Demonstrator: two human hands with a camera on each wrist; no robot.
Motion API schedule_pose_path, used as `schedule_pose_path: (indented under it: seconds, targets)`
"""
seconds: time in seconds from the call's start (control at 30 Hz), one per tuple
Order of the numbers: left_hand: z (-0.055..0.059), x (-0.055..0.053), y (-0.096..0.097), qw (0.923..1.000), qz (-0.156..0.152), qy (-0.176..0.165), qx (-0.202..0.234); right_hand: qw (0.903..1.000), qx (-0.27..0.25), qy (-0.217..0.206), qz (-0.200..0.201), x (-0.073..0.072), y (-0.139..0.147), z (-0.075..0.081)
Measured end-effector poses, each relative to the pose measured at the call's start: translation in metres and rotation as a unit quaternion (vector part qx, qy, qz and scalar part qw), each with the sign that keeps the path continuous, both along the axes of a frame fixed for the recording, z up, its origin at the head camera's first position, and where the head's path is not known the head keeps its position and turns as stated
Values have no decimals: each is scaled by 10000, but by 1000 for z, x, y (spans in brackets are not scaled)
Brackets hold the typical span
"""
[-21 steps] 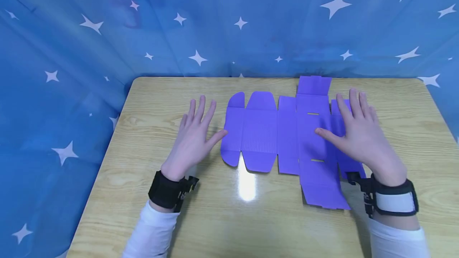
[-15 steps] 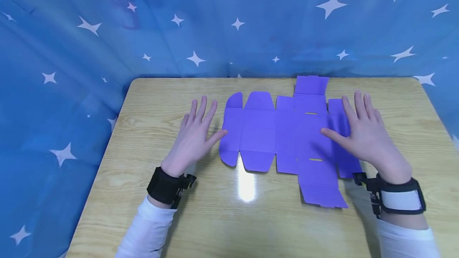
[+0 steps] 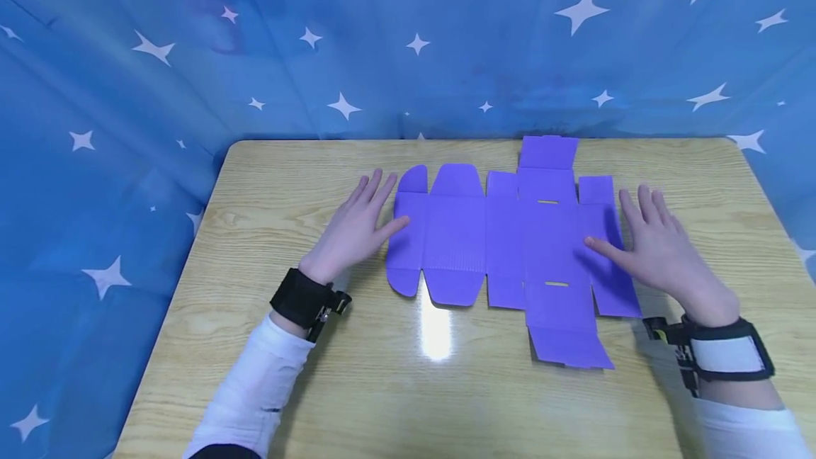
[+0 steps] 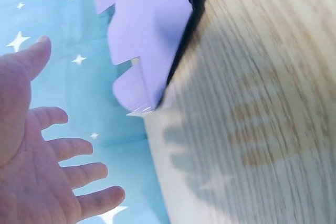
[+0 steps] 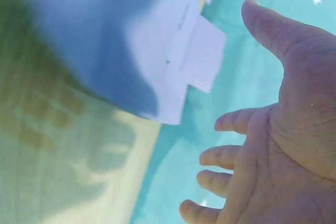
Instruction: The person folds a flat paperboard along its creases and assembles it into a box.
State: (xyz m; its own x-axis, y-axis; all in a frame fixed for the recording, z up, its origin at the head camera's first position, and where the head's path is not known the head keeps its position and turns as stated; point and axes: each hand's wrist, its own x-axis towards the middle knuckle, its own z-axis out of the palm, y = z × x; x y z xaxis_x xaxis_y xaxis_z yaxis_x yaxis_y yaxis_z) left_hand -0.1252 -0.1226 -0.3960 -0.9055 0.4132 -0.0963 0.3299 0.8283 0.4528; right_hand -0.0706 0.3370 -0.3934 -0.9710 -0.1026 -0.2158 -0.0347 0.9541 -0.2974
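Note:
An unfolded purple cardboard box blank (image 3: 455,232) lies flat on the wooden table, with rounded flaps at its left and two narrow slots in its tall right-hand panel. My left hand (image 3: 353,229) hovers by the blank's left end, fingers spread, the thumb overlapping the edge panel in the head view. On the other side, my right hand (image 3: 663,253) is held over the blank's right edge with its thumb stretched across the outer panel. Both palms hold nothing; in the left wrist view the left hand (image 4: 47,171) is apart from the blank (image 4: 149,30), its shadow falling on the wood.
The wooden table (image 3: 382,388) reaches back to a blue curtain (image 3: 376,20) printed with white stars. Each wrist wears a black strap with a small camera, the left strap (image 3: 299,298) and the right strap (image 3: 727,350). A bright light reflection shows below the blank.
My right hand has moved right and slightly nearer, uncovering more of the blank's right panel. The left hand has turned a little, its fingers shifting right toward the blank. The blank stays flat.

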Motion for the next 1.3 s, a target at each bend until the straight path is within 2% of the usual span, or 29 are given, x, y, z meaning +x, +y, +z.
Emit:
schedule_pose_path:
  seconds: [0.2, 0.3, 0.47, 0.7, 0.8, 1.03, 1.3]
  targets:
    - [-9, -22, 11, 9984, 16, -316, 459, 9993, -145, -355, 20, 0, 6, -9]
    - [-11, -29, 16, 9983, 1, -358, 454, 9983, -193, -546, 0, 0, 5, -13]
    - [-10, -38, 24, 9983, 14, -327, 479, 9984, -61, -553, -111, 1, 2, -16]
    - [-12, -49, 37, 9946, 531, -568, 688, 9973, -2, -540, -502, 4, 3, -14]
    - [-14, -51, 41, 9936, 674, -580, 699, 9962, -153, -551, -663, 4, 5, -14]
    - [-20, -52, 45, 9930, 841, -366, 747, 9962, -405, -484, -604, 4, 6, -15]
    - [-24, -50, 40, 9930, 838, -284, 788, 9957, -456, -569, -570, 1, 12, -14]
